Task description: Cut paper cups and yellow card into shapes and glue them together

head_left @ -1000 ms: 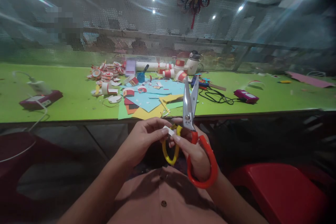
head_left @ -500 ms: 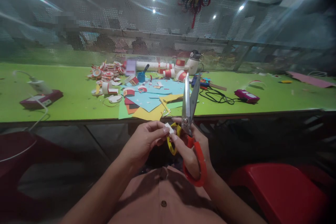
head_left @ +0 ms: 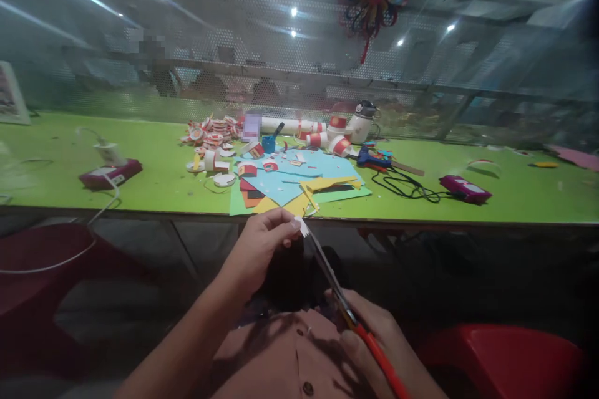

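Observation:
A small white piece of paper (head_left: 302, 226) with a jagged, fringed edge is pinched between the thumb and fingers of my left hand (head_left: 269, 237). My right hand (head_left: 374, 330) grips a pair of scissors (head_left: 327, 265) by its orange handle. The blades look nearly together and slant up to the left, their tips at the paper's fringed edge. Whether they touch it, I cannot tell. Both hands are in front of the table edge, above my lap. Part of the scissors' handle is hidden by my right hand.
On the green table (head_left: 154, 196) lie blue paper sheets (head_left: 276, 187), a yellow sheet (head_left: 281, 204), paper cups (head_left: 317, 140) and a pile of cut cup pieces (head_left: 215, 131). A blue glue gun (head_left: 372, 159) has a black cable. Red stools (head_left: 510, 355) flank me.
The scissors have swung from upright with spread blades to slanting left against the white paper, blades nearly together. My right hand has moved down and away from my left. The view has shifted left.

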Demonstrator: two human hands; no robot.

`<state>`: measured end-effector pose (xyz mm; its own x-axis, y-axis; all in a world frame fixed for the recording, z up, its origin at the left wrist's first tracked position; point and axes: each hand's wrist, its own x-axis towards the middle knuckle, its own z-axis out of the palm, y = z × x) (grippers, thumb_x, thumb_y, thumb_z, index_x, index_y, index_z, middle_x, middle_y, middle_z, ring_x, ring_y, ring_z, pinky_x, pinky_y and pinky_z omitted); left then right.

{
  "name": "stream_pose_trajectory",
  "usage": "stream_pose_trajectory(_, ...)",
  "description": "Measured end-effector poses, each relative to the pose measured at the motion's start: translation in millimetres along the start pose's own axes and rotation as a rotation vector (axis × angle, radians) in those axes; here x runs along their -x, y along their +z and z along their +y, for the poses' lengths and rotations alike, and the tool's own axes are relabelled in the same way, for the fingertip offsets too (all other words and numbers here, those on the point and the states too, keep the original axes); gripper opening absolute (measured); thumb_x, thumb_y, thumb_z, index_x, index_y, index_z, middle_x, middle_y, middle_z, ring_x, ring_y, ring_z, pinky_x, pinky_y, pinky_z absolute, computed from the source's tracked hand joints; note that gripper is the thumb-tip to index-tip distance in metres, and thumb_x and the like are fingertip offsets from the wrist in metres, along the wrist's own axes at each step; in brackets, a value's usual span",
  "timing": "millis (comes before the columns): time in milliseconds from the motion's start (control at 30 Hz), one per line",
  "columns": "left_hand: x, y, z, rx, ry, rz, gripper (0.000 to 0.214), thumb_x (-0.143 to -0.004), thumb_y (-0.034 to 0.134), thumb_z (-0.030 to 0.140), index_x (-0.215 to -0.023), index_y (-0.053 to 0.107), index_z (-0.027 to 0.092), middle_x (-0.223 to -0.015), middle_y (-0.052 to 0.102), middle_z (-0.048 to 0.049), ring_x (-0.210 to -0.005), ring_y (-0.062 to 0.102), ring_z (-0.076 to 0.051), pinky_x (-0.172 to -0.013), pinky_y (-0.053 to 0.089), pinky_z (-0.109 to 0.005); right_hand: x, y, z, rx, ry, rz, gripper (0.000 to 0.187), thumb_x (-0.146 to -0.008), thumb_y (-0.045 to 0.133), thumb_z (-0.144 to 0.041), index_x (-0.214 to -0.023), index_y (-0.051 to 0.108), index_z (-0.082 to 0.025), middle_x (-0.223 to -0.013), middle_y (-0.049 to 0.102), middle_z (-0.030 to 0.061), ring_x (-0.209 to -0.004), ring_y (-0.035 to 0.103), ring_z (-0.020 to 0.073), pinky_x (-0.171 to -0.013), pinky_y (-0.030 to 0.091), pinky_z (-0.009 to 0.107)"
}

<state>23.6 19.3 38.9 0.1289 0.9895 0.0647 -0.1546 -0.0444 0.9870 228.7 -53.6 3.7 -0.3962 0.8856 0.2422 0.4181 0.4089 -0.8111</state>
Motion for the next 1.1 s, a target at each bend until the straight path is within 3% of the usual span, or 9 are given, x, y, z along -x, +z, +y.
stream_pose_trajectory(300,-2.4,-6.0,7.9,0.088,0.029,0.002,0.012,-0.072,0.066,0.025,-0.067,0.063,0.014,-0.066,0.062,-0.0015,-0.066,0.058,-0.013,-0.070,0.047,-0.027,8.7,0.2,0.5,-0.012,-0.029,0.018,0.034,-0.085,0.047,-0.050,-0.093,0.064,-0.021,-0.075,0.062,0.0041,-0.071,0.059,0.0192,-0.064,0.046,0.024)
stream_pose_trajectory(600,-3.3,-4.1,8.6,0.112,0.045,-0.074,0.015,-0.075,0.062,0.022,-0.063,0.062,0.013,-0.063,0.063,-0.0034,-0.061,0.060,-0.014,-0.063,0.048,-0.027,5.1,-1.0,4.8,-0.035,-0.050,-0.050,0.026,-0.083,0.051,-0.043,-0.091,0.064,-0.022,-0.071,0.060,0.0023,-0.064,0.057,0.0175,-0.063,0.045,0.023)
stream_pose_trajectory(867,-3.8,-3.0,9.5,0.112,0.034,-0.093,0.015,-0.076,0.061,0.021,-0.063,0.061,0.013,-0.061,0.062,-0.0034,-0.055,0.057,-0.012,-0.058,0.048,-0.025,2.9,-4.0,-1.6,-0.080,-0.049,-0.090,0.023,-0.085,0.049,-0.037,-0.092,0.065,-0.023,-0.074,0.063,0.0037,-0.077,0.062,0.0203,-0.062,0.045,0.022)
stream_pose_trajectory(1100,-4.6,-2.3,6.9,0.128,0.022,-0.096,0.016,-0.075,0.063,0.023,-0.063,0.061,0.013,-0.061,0.061,-0.0028,-0.055,0.057,-0.013,-0.055,0.049,-0.026,6.0,2.5,3.2,-0.088,-0.046,0.006,0.033,-0.085,0.051,-0.045,-0.101,0.068,-0.023,-0.080,0.067,0.0049,-0.078,0.064,0.0214,-0.065,0.048,0.023)
